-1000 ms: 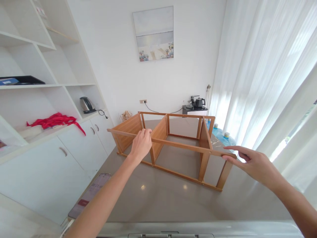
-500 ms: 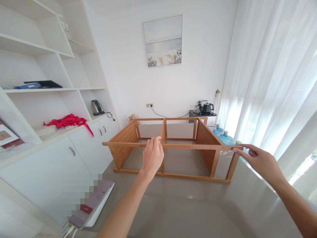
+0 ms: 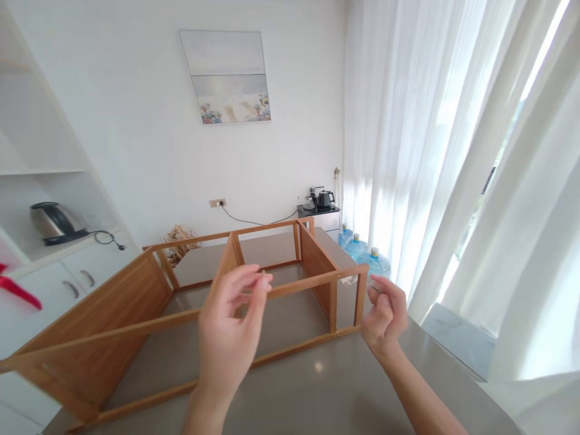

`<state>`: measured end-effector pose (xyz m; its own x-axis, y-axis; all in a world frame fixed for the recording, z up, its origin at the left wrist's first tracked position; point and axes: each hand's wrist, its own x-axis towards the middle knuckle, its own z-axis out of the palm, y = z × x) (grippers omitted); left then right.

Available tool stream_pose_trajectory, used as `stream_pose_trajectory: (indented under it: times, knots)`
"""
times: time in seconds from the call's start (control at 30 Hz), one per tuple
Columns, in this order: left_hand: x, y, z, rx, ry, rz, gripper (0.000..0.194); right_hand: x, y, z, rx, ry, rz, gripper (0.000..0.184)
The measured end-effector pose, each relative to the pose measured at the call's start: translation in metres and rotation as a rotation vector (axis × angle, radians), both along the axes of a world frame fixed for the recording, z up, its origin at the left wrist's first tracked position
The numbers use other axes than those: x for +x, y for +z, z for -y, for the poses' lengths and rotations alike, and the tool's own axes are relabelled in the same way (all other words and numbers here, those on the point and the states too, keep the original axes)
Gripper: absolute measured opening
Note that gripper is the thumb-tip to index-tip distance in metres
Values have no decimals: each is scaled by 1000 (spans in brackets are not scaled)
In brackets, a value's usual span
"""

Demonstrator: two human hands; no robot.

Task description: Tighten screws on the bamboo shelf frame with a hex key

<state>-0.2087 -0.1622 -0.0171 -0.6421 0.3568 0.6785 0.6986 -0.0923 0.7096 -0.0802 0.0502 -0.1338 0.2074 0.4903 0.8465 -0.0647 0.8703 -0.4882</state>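
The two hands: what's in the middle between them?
In the head view, the wooden rail of the frame runs between the left hand and the right hand, with the grey countertop showing below it.

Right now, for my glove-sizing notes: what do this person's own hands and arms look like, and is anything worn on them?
The left hand and right hand are bare, with slim fingers and no gloves or visible rings. The left forearm and right forearm show no sleeves, watch or bracelet.
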Motion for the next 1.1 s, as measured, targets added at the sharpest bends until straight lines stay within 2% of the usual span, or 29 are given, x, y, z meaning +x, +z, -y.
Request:
stream_pose_trajectory:
  times: [0.1,0.17,0.27,0.33,0.4,0.47,0.57,0.67,0.83,0.97,1.1]
  knots:
    - [26,-1,-42,-162,-299,-6,10,-20,-3,-2,64,53,-62,20]
    - [34,-3,-66,-198,-410,25,9,-25,3,-8,120,89,-89,15]
    - [35,-8,-92,-204,-457,96,12,-24,18,-17,196,145,-89,10]
    - [33,-12,-100,-249,-443,91,19,-21,23,-20,216,152,-83,14]
    - [31,-15,-104,-310,-424,33,22,-20,19,-22,228,126,-91,30]
    - [28,-18,-106,-354,-403,-41,21,-18,7,-25,222,105,-52,44]
    - [22,-20,-105,-371,-362,-113,16,-14,-12,-28,214,162,41,50]
    - [16,-20,-105,-344,-348,-183,11,-6,-22,-26,229,252,64,54]
    - [11,-21,-105,-265,-411,-311,13,-1,-20,-16,217,319,85,58]
    - [13,-21,-103,-381,-475,-297,16,0,-13,-8,221,242,124,53]
    - [16,-17,-100,-418,-463,-312,19,2,-8,-5,181,202,185,47]
